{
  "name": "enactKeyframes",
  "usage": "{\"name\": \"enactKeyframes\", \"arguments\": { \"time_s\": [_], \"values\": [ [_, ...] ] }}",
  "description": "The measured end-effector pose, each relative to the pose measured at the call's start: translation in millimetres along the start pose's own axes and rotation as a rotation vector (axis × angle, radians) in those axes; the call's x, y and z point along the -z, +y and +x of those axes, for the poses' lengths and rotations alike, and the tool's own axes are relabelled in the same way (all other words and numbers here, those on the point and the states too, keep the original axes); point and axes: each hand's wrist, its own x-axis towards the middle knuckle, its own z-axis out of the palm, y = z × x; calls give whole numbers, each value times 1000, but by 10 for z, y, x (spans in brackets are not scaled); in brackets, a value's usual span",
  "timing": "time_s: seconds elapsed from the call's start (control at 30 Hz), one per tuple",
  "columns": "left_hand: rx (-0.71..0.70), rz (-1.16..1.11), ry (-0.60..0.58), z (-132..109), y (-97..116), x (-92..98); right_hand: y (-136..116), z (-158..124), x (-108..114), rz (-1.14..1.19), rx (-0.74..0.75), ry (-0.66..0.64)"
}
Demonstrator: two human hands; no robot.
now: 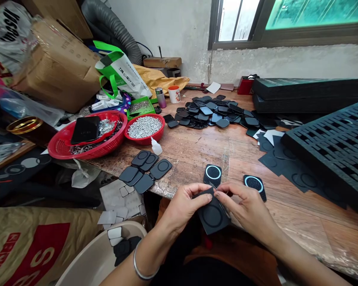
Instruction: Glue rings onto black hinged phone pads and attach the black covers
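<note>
My left hand (188, 202) pinches a black square sheet (212, 216) with a ring outline, its thumb lying on the upper edge. My right hand (243, 202) is closed at the sheet's upper right corner, fingertips pinched together; whether they grip the corner or a thin layer at it is too small to tell. Just beyond my fingers lies a black square pad with a pale blue ring and a mesh centre (213, 174). A second ringed pad (254, 186) is beside my right hand, partly behind it.
Several black plates (143, 170) lie left, near a white dropper bottle (156, 147). Red baskets (145, 135) of metal parts stand behind. A heap of black plates (209, 112) is at the back, loose sheets (295, 167) and slotted foam trays (331, 147) right. A tub (86, 258) sits below.
</note>
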Motion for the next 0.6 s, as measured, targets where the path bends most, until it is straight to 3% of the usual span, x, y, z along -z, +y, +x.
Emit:
{"name": "enactKeyframes", "arguments": {
  "time_s": [0.1, 0.2, 0.3, 0.47, 0.6],
  "values": [
    [-24, 34, 40, 10, 34, 62, 15, 67, 77, 7, -46, 67],
    [-82, 65, 170, 105, 67, 238, 182, 161, 272, 77, -163, 305],
    [-237, 201, 354, 360, 87, 471, 406, 249, 454, 255, -272, 490],
    [-385, 389, 494, 899, 172, 729, 530, 296, 448, 495, -273, 467],
    [-492, 514, 554, 944, 283, 627, 416, 238, 326, 503, -220, 427]
  ]
}}
